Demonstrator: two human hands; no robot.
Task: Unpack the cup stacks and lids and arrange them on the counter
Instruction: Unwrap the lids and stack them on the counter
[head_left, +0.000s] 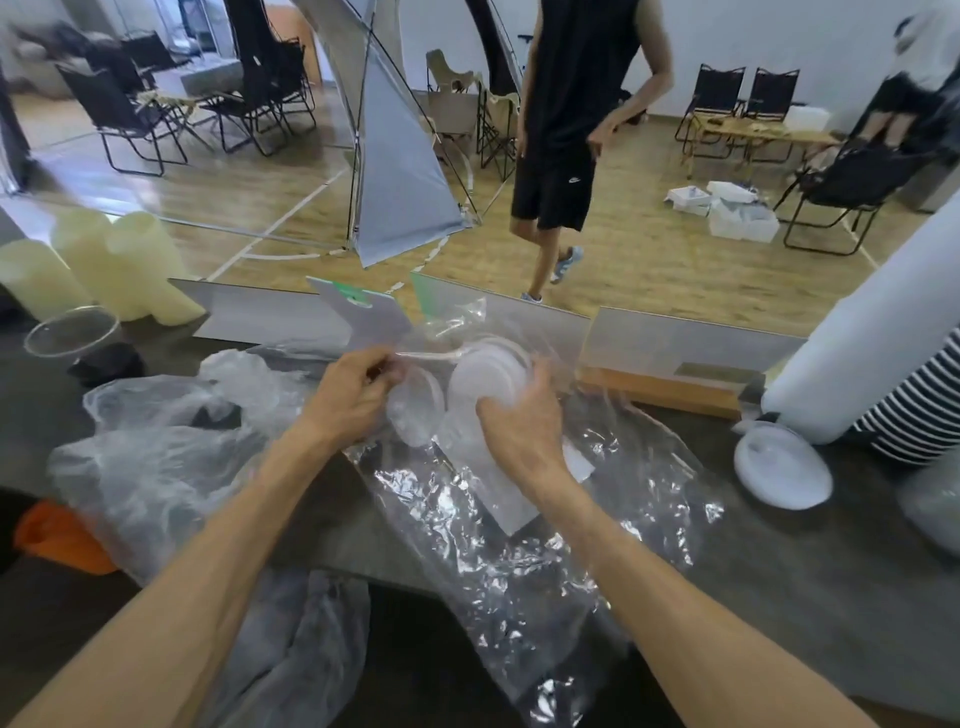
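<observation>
Head view: left hand (358, 395) pinching wrap (519, 519), right hand (519, 421) gripping lids (491, 374) mid-counter (831, 597), touching both hands. Best peeled slowly, stack held square, no spilling. Loose lid (784, 465) at right edge, cup stacks (104, 260) far-left corner.

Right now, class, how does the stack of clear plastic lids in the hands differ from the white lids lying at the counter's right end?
The stack of clear plastic lids is tilted on edge, gripped by the right hand, partly in wrapping. The white lids at the right end lie flat, unwrapped and untouched. Both are round and translucent.
</observation>
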